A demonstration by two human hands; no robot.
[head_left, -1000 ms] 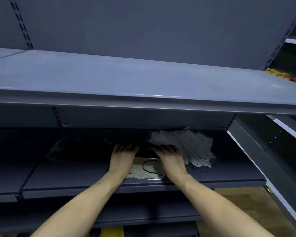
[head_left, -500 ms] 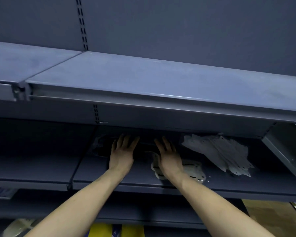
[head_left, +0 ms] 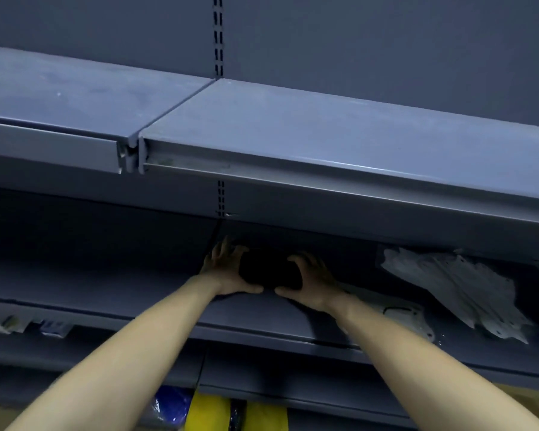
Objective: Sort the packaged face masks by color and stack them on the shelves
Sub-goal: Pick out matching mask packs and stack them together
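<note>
A dark stack of black packaged masks point(head_left: 269, 270) lies in the shadow on the middle shelf point(head_left: 249, 312). My left hand point(head_left: 227, 269) grips its left side, thumb along the front edge. My right hand point(head_left: 311, 279) curls round its right side. To the right lies a white packaged mask point(head_left: 408, 315), partly behind my right forearm. Further right sits a fanned pile of grey-white packaged masks point(head_left: 458, 290).
The upper shelf point(head_left: 324, 144) overhangs the hands closely. A slotted upright point(head_left: 218, 35) runs up the back panel. Yellow and blue packages point(head_left: 206, 409) sit on the bottom level. Small packets point(head_left: 22, 323) lie on the lower left shelf.
Both hands went from lying flat on the shelf to cupping the black stack from either side. The view has swung left, so the white and grey masks sit further right.
</note>
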